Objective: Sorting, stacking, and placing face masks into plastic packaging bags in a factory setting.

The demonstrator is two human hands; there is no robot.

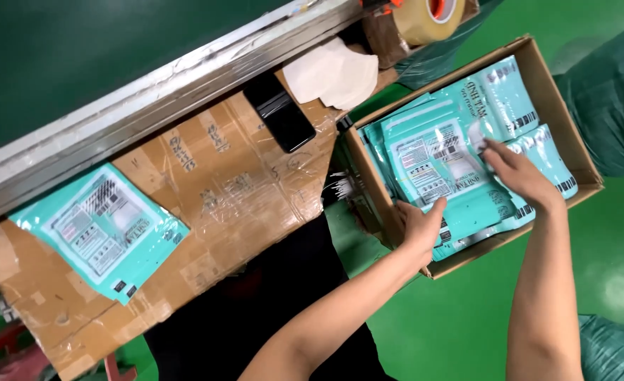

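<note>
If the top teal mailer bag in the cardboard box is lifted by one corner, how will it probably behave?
The top teal mailer bag looks thin and flat, so it would probably droop. Its glossy film may slide off the bags beneath. It seems light; the right hand pinches it with fingertips only.

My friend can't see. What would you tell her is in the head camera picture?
Two bare hands reach into a cardboard box full of teal mailing bags: the left hand grips the near side of the top bag, the right hand pinches its label. Beside it, a cardboard-covered table holds another teal bag, a black phone and a tape roll.
</note>
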